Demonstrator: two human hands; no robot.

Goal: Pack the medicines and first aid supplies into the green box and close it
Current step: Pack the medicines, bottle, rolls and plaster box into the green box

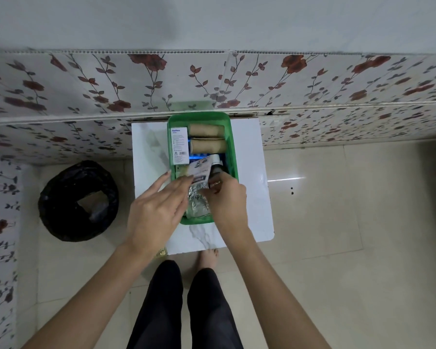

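Note:
The green box [233, 152] stands open on a small white table [249, 197]. Inside it lie two tan bandage rolls [207, 138] at the far end, a white medicine carton [179, 144] along the left wall, and something blue beneath them. Silver blister strips and sachets [199, 190] fill the near end. My left hand [159, 207] pinches a sachet at the box's left rim, fingers closed on it. My right hand [225, 197] grips the same packets from the right, partly hiding a dark item behind it. No lid is in view.
A black bin lined with a bag [78, 200] sits on the floor left of the table. A floral-papered wall [212, 79] runs right behind the table. My legs and a bare foot [209, 258] stand at the table's near edge. Beige tile floor [337, 210] spreads to the right.

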